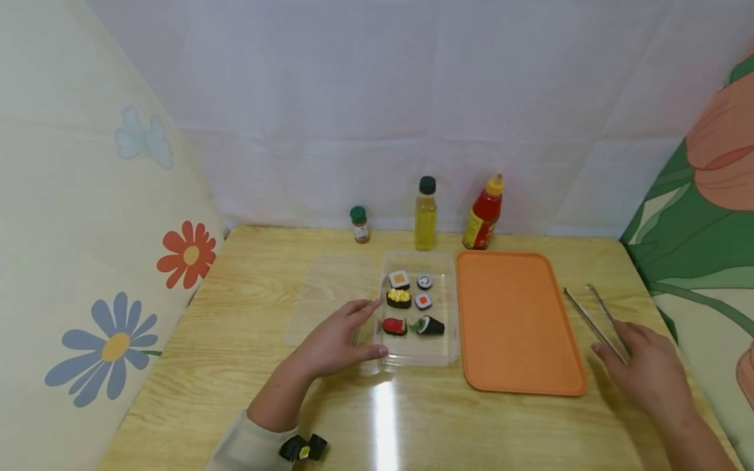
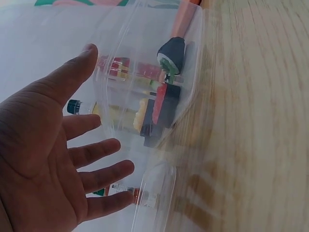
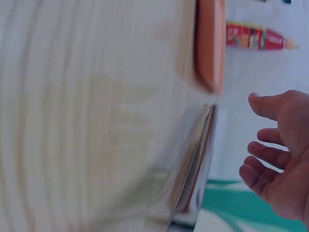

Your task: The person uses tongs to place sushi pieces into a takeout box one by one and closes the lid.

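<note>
My left hand [image 1: 341, 337] reaches to the left edge of a clear plastic container [image 1: 415, 353], its thumb and index fingertip right at the rim. Several toy sushi pieces lie inside, among them a corn-topped piece [image 1: 398, 299], a red-topped piece [image 1: 393, 326] and a dark hand roll [image 1: 432, 326]. In the left wrist view that hand's fingers are spread, with nothing between them. My right hand [image 1: 650, 369] hovers by metal tongs [image 1: 591, 325] on the table, overlapping their near end in the head view. The right wrist view shows its fingers loosely bent and apart from the tongs [image 3: 198, 159].
An orange tray [image 1: 518, 320] lies between the container and the tongs. A clear lid [image 1: 326, 281] lies left of the container. Along the back stand a small green-capped spice jar [image 1: 360, 226], an oil bottle [image 1: 425, 219] and a red sauce bottle [image 1: 484, 216], before a white cloth [image 1: 318, 98].
</note>
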